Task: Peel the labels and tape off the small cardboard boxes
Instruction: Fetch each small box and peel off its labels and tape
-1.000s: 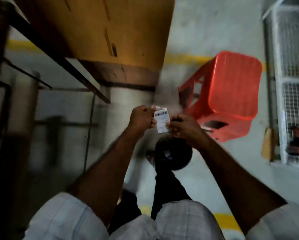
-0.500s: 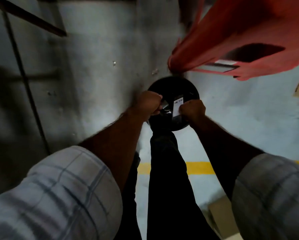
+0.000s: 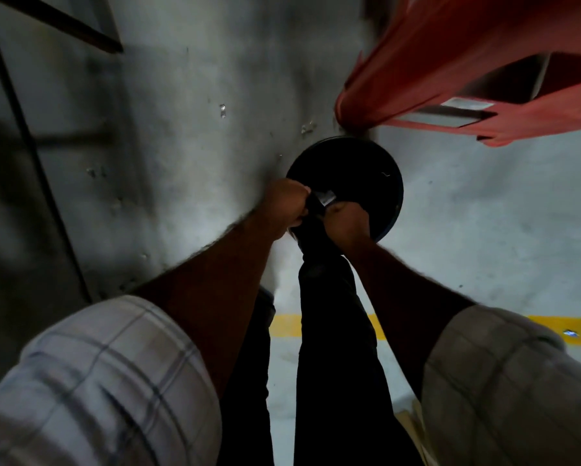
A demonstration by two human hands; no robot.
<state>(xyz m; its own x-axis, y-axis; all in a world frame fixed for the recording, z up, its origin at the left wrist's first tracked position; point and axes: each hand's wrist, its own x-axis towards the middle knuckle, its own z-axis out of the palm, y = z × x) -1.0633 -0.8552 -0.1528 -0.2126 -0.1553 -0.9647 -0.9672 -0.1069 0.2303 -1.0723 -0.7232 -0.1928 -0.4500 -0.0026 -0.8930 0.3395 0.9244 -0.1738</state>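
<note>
**Label pinched over the black bin**

Nearest to us, the left sleeve [image 3: 97,381] and the right sleeve [image 3: 490,381] fill the bottom corners. Both are pale plaid cloth rolled above the elbow, and the bare forearms run forward from them. Between the arms hang the person's dark trousers [image 3: 333,364], which block much of the floor [image 3: 484,230] beneath. A yellow line [image 3: 287,326] painted on that grey concrete passes behind the legs. A sliver of tan cardboard [image 3: 412,415] shows just beside the right sleeve; we cannot tell whether it is one of the boxes.

Further out, the two hands meet close together. The right hand [image 3: 348,222] has its fingers [image 3: 338,207] curled, grasping the label [image 3: 327,197], a small white slip with dark print. The print is too small and blurred for us to read, and we find no other legible writing or brand. The left hand [image 3: 291,205] is clenched into a fist just beside the label. From here we cannot tell whether it holds an edge of it or anything else.

The label sits above the near rim of a black round bin [image 3: 356,169] that stands on the floor right behind the hands, which cover its near edge. Past the bin, a red plastic stool [image 3: 450,62] leans across the upper right. Small pale flecks [image 3: 222,111] dot the concrete to the left, and a dark bar [image 3: 91,38] crosses the far upper left corner.
</note>
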